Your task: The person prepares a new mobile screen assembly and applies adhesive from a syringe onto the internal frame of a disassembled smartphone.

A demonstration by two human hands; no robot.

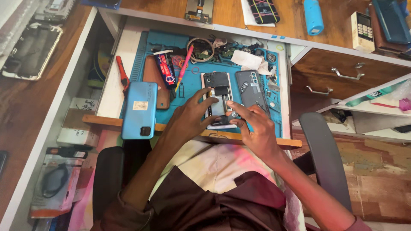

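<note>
An opened phone (217, 92) with its back off lies on a blue work mat (195, 83), its circuit board and black parts showing. My left hand (188, 117) rests on the phone's left side, fingers spread over its lower half. My right hand (252, 126) touches the phone's lower right corner, with the fingertips pinched on something small that I cannot make out. A grey back cover (251, 87) lies just right of the phone.
A blue phone (139, 110) lies face down at the mat's left, over a brown cover (152, 77). A red-handled tool (122, 72), a pink tool (184, 64), a tube (165, 68), tape rings and small parts crowd the mat's back. Wooden drawers (342, 77) stand right.
</note>
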